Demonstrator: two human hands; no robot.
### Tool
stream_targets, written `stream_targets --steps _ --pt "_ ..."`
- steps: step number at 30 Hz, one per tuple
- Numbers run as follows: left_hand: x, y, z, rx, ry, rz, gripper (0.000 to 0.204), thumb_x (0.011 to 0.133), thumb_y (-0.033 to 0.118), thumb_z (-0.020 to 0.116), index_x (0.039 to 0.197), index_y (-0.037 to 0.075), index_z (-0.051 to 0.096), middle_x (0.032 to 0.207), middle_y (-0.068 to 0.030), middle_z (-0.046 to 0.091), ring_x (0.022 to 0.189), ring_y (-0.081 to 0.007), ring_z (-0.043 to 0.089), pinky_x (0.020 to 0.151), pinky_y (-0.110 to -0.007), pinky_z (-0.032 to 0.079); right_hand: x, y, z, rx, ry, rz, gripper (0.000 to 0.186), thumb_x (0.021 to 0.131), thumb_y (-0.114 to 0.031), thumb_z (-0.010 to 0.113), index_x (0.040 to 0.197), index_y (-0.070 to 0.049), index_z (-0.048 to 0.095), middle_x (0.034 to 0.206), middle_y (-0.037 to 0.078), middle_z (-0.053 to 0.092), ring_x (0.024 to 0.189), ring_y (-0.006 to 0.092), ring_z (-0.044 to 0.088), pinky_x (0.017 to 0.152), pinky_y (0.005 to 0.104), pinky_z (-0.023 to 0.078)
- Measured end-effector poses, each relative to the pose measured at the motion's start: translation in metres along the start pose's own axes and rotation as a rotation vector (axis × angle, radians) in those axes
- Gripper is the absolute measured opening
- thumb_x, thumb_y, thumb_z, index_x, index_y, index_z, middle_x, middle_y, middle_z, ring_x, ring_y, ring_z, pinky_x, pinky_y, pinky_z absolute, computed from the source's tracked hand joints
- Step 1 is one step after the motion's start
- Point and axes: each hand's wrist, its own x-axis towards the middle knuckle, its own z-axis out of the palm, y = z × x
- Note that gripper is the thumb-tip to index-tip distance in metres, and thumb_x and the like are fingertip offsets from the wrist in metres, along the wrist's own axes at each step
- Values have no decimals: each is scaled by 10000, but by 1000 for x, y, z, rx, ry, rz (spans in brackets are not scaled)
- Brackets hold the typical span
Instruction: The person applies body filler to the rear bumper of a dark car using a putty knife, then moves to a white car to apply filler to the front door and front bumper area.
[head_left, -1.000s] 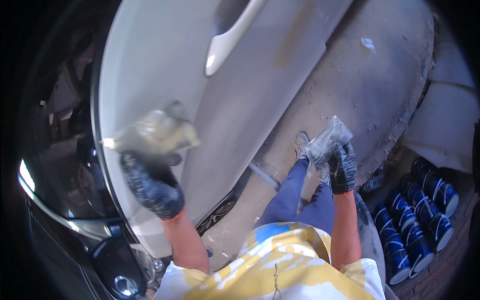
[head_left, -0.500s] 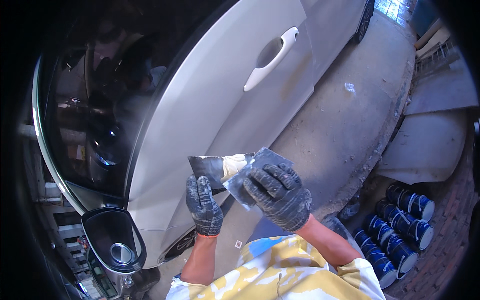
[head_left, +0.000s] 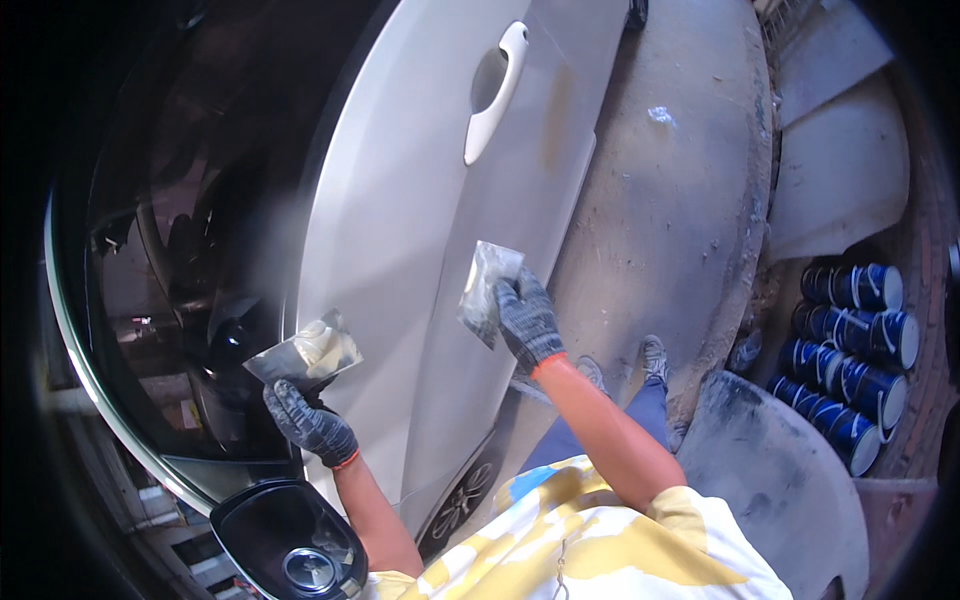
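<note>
My left hand (head_left: pixel 314 428), in a dark knitted glove with an orange cuff, is closed on a flat putty plate (head_left: pixel 280 364). A mound of cream putty (head_left: pixel 318 344) lies on the plate, close to the car's side window. My right hand (head_left: pixel 530 318), gloved alike, grips a thin rectangular putty spreader (head_left: pixel 486 284) smeared with whitish residue. The spreader is held over the grey car door (head_left: pixel 390 190), below the white door handle (head_left: pixel 497 100); whether it touches the panel I cannot tell. A tan patch (head_left: pixel 555 118) shows on the door to the right of the handle.
The car's black side mirror (head_left: pixel 285 535) juts out at the lower left. Several blue drums or pails (head_left: pixel 850 340) lie at the right, beside leaning grey panels (head_left: pixel 840 170). Another curved panel (head_left: pixel 770 480) stands near my right side. Crumpled litter (head_left: pixel 661 116) lies on the concrete.
My hands have moved apart: the spreader has left the plate and gone out over the door, while the plate with putty has shifted left toward the window. The view has also turned.
</note>
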Motion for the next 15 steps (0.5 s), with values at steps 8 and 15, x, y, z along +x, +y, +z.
stream_targets --steps 8,15 --pt "22 -31 -16 551 43 750 239 913 22 521 1122 -70 590 1190 -222 563 1094 -314 573 902 -363 519 13 -8 49 -119 183 -106 230 861 -159 521 1015 -8 600 930 227 633 890 397 599 779 417 476" --pt "24 -27 -17 569 15 811 244 910 27 535 1132 -63 586 1185 -218 566 1088 -313 579 906 -369 517 6 -22 69 -220 252 -249 184 851 -168 534 916 -10 603 890 222 613 837 402 582 738 450 465"
